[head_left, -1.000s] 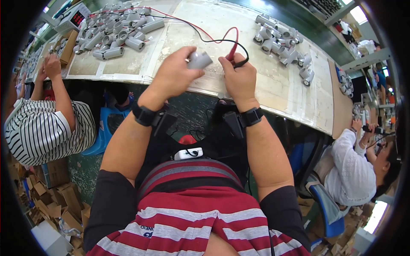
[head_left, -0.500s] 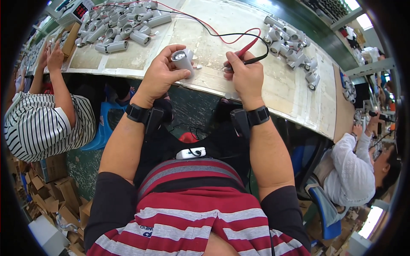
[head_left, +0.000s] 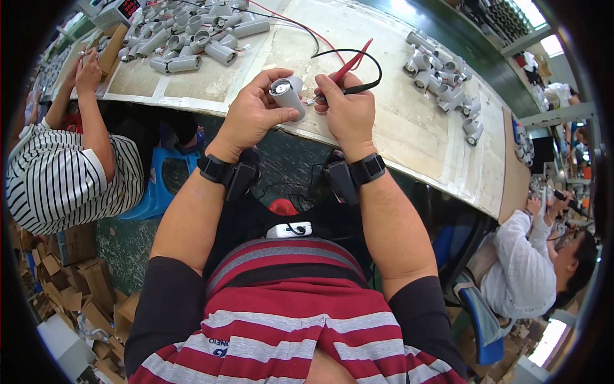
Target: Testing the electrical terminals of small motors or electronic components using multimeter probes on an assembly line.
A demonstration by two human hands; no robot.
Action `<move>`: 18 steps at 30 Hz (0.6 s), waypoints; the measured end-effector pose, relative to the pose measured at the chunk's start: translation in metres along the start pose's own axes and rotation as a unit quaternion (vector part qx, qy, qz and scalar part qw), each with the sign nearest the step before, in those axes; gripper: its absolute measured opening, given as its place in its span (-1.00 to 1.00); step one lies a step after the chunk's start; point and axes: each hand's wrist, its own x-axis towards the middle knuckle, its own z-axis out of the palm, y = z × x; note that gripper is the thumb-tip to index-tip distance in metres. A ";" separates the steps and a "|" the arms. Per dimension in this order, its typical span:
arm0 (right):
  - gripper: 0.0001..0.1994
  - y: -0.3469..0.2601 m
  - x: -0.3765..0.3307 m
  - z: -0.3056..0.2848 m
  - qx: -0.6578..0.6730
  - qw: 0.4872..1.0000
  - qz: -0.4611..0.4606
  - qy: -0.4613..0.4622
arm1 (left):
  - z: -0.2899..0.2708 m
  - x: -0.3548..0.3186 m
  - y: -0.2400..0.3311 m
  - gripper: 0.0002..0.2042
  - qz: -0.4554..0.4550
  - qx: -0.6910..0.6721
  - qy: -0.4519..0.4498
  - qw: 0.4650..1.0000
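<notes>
My left hand (head_left: 251,120) is wrapped round a grey cylindrical lamp housing (head_left: 292,104), held tilted above the table's near edge, its round end with a shiny inside facing up. From its right side sticks a small white connector (head_left: 309,101) on short wires. In my right hand (head_left: 350,116) are a red test probe (head_left: 351,64) and a black test probe (head_left: 362,87), pinched together. Their tips are at or very near the connector; whether they touch it I cannot make out. Red and black leads run from the probes toward the far left.
Many similar grey housings (head_left: 185,63) lie heaped on the worn table (head_left: 409,137) at far left, with more (head_left: 441,80) at right. A power supply box (head_left: 117,14) with a red display stands behind the left heap. Co-workers sit at both sides, one on a blue stool (head_left: 153,185).
My right hand has moved left with the probes, bringing their tips to the connector. The housing in my left hand has shifted slightly right in the picture.
</notes>
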 end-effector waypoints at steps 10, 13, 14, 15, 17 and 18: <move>-0.82 0.001 0.001 0.002 -0.037 0.999 -0.001 -0.005 | 0.000 0.000 -0.002 -0.32 0.000 -0.003 -0.002 1.000; -0.83 0.004 0.001 0.002 -0.055 0.998 -0.009 -0.003 | 0.000 0.000 -0.005 -0.32 0.003 -0.006 0.002 1.000; -0.83 0.007 0.001 0.001 -0.065 0.998 -0.014 0.000 | -0.001 0.001 -0.007 -0.32 0.004 -0.023 -0.004 1.000; -0.83 0.010 0.002 0.001 -0.066 0.997 -0.037 -0.012 | -0.001 0.002 -0.009 -0.33 0.005 -0.038 -0.007 0.999; -0.83 0.015 0.004 -0.001 -0.093 0.995 -0.044 -0.004 | -0.004 0.004 -0.014 -0.33 0.005 -0.052 -0.012 0.999; -0.83 0.018 0.005 0.000 -0.109 0.991 -0.078 -0.004 | -0.005 0.007 -0.016 -0.32 0.006 -0.048 -0.013 0.999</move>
